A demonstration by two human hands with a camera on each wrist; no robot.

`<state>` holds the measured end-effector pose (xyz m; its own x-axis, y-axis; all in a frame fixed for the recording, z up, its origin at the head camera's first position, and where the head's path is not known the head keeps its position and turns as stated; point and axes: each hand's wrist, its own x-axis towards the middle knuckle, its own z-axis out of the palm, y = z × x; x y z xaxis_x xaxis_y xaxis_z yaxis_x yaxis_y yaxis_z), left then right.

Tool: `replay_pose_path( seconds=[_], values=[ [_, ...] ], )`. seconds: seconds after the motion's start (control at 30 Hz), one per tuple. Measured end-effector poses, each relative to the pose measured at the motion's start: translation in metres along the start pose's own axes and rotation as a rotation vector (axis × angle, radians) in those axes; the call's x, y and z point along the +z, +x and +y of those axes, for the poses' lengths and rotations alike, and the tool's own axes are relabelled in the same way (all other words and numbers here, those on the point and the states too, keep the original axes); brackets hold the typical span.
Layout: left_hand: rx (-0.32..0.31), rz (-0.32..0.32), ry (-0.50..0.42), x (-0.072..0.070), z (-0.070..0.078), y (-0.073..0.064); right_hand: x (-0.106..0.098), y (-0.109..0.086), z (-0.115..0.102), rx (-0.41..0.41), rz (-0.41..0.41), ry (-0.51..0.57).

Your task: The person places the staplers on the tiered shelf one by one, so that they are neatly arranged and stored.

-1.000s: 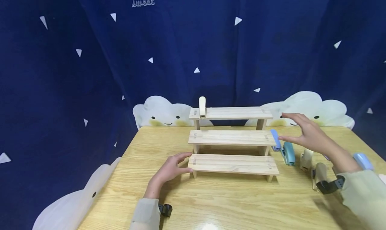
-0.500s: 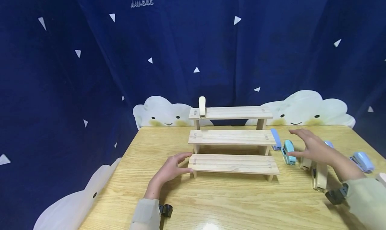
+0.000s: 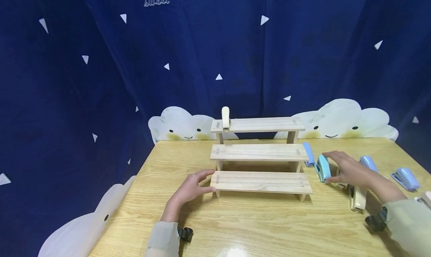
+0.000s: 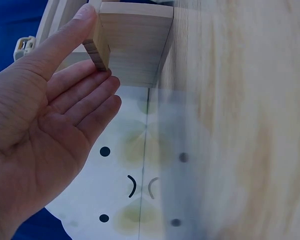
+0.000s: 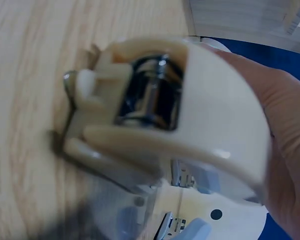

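A three-step wooden display shelf (image 3: 260,181) stands on the table. My left hand (image 3: 190,187) holds the left end of its lowest step, thumb at the front corner and fingers at the back; the left wrist view shows the board end (image 4: 97,47) between them. To the right of the shelf, my right hand (image 3: 350,169) grips a teal stapler (image 3: 324,168) between thumb and fingertips, low over the table. A cream stapler (image 5: 219,110) fills the right wrist view in front of that hand and hides the teal one. Another cream stapler (image 3: 226,119) stands on the top step's left end.
Around the right hand lie a blue stapler (image 3: 308,154) beside the shelf, cream staplers (image 3: 358,199) under the forearm, and periwinkle ones (image 3: 368,162) farther right. A pale pink item (image 3: 427,198) shows at the right edge. A dark blue curtain (image 3: 188,55) hangs behind the table.
My right hand has come down from beside the middle step, and its thumb and fingers have closed on the teal stapler, which has shifted slightly. The left hand has stayed at the shelf.
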<state>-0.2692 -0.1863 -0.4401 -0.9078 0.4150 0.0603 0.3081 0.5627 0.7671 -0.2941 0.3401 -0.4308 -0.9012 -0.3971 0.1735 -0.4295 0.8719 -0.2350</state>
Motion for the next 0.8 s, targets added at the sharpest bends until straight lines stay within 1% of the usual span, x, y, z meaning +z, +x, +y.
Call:
replay_pose_path(
  seconds=[0.17, 0.33, 0.43, 0.6, 0.8],
  values=[
    [-0.008, 0.005, -0.002, 0.0, 0.0, 0.0, 0.002, 0.001, 0.002, 0.008, 0.002, -0.013],
    [-0.004, 0.005, -0.002, 0.001, 0.001, 0.0, 0.007, 0.001, 0.006, 0.008, 0.045, -0.007],
    [0.003, 0.001, 0.002, 0.001, 0.001, 0.0, 0.008, -0.001, 0.007, -0.008, 0.114, -0.01],
    [-0.001, 0.0, 0.001, 0.0, 0.003, -0.001, 0.002, -0.001, 0.008, -0.07, 0.26, -0.015],
    [-0.004, 0.006, 0.002, 0.0, 0.002, -0.002, -0.017, 0.002, 0.003, -0.051, 0.323, 0.009]
  ],
)
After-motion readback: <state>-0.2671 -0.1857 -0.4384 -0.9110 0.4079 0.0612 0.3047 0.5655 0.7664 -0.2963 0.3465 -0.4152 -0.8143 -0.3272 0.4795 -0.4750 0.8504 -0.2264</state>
